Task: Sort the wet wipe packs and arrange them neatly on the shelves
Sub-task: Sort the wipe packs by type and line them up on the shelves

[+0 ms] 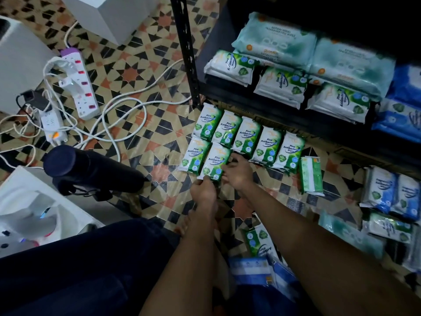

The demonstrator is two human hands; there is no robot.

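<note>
Patterned floor [145, 65], green-white wipes pack [214, 164], seemingly pinched by both hands.

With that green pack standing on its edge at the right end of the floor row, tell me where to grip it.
Pinch the green pack on edge from above, fingers on its two broad faces near the middle. It stands on a long side with the narrow edge up, so the faces are exposed. Its left face sits close to the neighbouring Pine pack, so slip in carefully there.

bare tiled floor [159, 124] left of packs [241, 137], cables [109, 115] beyond
</note>
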